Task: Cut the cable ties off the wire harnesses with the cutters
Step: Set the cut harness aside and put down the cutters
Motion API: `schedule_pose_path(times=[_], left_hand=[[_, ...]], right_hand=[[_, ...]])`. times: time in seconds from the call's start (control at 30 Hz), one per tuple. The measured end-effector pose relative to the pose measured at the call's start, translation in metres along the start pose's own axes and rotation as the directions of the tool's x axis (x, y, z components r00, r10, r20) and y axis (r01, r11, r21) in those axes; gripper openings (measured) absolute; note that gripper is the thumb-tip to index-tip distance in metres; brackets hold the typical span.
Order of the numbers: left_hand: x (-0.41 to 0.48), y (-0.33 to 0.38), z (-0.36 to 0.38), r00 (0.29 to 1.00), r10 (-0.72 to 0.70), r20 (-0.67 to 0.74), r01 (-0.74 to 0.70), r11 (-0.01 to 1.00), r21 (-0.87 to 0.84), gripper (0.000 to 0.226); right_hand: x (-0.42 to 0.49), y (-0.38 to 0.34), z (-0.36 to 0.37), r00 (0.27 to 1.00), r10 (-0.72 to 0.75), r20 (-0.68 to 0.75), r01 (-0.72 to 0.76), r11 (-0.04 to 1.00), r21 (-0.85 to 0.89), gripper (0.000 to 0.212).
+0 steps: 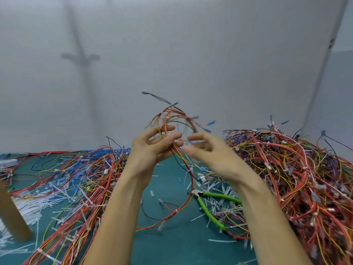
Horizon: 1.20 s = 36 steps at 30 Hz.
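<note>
Both hands are raised above the green worktop (183, 245). The left hand (152, 148) grips a wire harness (188, 192) of red, yellow and black wires. The wires fan upward past its fingers and trail down in a loop onto the worktop. The right hand (210, 152) is just beside it, fingers stretched toward the wires. It is motion-blurred, so I cannot tell whether it pinches anything. The green-handled cutters (212, 213) lie unheld on the worktop below the right forearm, among scattered cut cable ties (221, 240). Harness piles sit at left (86, 178) and right (296, 169).
</note>
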<state>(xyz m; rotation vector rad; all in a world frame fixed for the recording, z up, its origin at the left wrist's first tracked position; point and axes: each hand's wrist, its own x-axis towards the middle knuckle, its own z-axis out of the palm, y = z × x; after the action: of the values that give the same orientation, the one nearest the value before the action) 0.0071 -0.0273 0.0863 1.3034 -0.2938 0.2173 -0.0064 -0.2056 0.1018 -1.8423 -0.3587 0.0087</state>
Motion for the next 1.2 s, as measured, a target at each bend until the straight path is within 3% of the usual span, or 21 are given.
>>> schedule_pose_path(times=[0.07,0.17,0.33,0.5,0.63,0.8,0.97,1.2], left_hand=[[0.001,-0.001,-0.003,1.000,-0.003,-0.028,0.002,0.999,-0.042,0.027],[0.004,-0.003,-0.006,0.998,-0.010,-0.069,0.004,0.995,-0.095,0.021],[0.006,-0.001,-0.008,0.991,-0.003,-0.137,-0.025,0.979,-0.202,0.035],[0.007,-0.001,-0.005,0.977,-0.008,-0.211,-0.061,0.946,-0.318,0.033],[0.009,-0.002,-0.002,0.961,-0.068,-0.266,-0.051,0.907,-0.418,0.009],[0.010,-0.002,0.005,0.940,-0.166,-0.298,-0.023,0.841,-0.540,0.015],[0.012,0.000,0.007,0.920,-0.236,-0.313,-0.020,0.770,-0.638,0.018],[0.013,-0.003,-0.001,0.893,-0.284,-0.350,-0.060,0.695,-0.717,0.018]], right_hand=[[0.000,0.001,0.009,0.988,-0.009,0.152,0.020,0.997,-0.072,0.053],[0.001,0.005,0.019,0.988,-0.028,0.154,0.036,0.998,-0.050,0.059],[0.001,0.006,0.020,0.989,-0.025,0.148,0.011,0.995,0.095,0.047],[0.000,0.008,0.013,0.957,0.008,0.291,-0.001,1.000,-0.025,0.019],[0.003,0.011,0.011,0.982,-0.040,0.183,0.003,0.980,0.199,0.015],[0.004,0.010,0.012,0.984,-0.095,0.149,0.040,0.941,0.336,0.020],[0.004,0.007,0.009,0.975,-0.083,0.206,-0.046,0.833,0.552,0.046],[-0.002,0.002,-0.006,0.925,-0.250,0.285,-0.036,0.691,0.722,0.044]])
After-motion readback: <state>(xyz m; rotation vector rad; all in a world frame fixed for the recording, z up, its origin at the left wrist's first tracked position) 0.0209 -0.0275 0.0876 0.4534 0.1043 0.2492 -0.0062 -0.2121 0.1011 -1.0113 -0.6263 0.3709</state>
